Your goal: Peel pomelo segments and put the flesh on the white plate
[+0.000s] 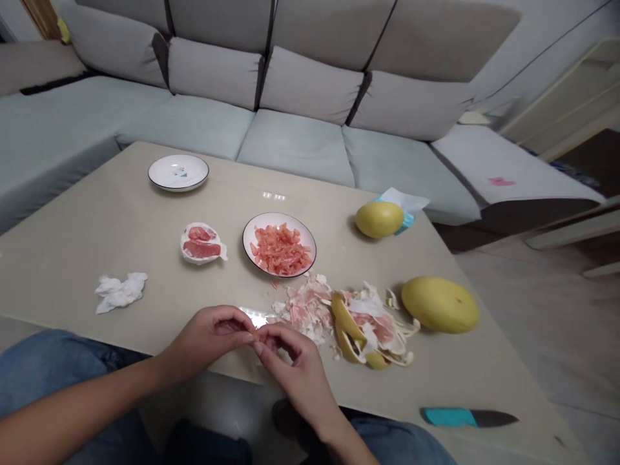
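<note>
Beige surface point(72, 239) carries a plate of pomelo flesh point(279, 244) beyond a peel pile point(358, 320). At the near edge, the left hand point(206, 337) and right hand point(295, 361) meet; their fingers point(242, 326) are closed on a small pomelo piece point(257, 335), pinched between both, equally near to each.

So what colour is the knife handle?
Teal, on the knife at the table's near right edge; head view.

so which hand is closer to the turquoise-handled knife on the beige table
Right. The right hand lies left of the turquoise-handled knife, across bare beige table. The left hand sits farther left, fingertips meeting the right's.
</note>
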Demonstrator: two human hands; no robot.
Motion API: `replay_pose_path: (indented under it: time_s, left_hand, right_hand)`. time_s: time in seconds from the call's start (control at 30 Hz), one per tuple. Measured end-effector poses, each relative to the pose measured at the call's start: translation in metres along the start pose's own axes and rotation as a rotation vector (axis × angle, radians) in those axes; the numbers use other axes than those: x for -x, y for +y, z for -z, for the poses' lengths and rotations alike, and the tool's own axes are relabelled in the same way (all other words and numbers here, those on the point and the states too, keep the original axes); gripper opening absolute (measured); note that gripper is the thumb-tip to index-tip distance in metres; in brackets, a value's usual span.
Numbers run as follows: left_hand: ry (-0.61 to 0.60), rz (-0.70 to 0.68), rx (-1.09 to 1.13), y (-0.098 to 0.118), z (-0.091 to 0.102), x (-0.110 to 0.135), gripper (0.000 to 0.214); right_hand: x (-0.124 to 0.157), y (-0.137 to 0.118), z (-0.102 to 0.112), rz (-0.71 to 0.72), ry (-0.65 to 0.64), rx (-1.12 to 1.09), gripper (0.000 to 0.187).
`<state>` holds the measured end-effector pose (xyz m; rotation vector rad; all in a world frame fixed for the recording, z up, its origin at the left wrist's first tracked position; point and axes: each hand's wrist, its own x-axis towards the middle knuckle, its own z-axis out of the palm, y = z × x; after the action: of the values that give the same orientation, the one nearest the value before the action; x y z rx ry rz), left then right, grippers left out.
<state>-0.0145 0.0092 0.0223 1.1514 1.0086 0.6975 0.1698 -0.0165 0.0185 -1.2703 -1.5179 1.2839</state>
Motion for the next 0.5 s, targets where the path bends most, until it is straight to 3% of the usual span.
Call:
replay_pose_path:
  time_s: [0.1, 0.27, 0.5]
  left_hand:
    - [-0.030, 0.055, 0.042, 0.000, 0.002, -0.002, 0.015]
    - [-0.038, 0.058, 0.050, 0.003, 0.003, -0.005, 0.014]
    - [-0.028, 0.034, 0.053, -0.002, 0.001, -0.002, 0.022]
  right_hand:
    - [-0.002, -0.001, 0.003, -0.094, -0.074, -0.094, 0.011]
    - [-0.003, 0.002, 0.003, -0.111, -0.074, -0.116, 0.012]
    - [-0.003, 0.011, -0.001, -0.239, -0.105, -0.416, 0.022]
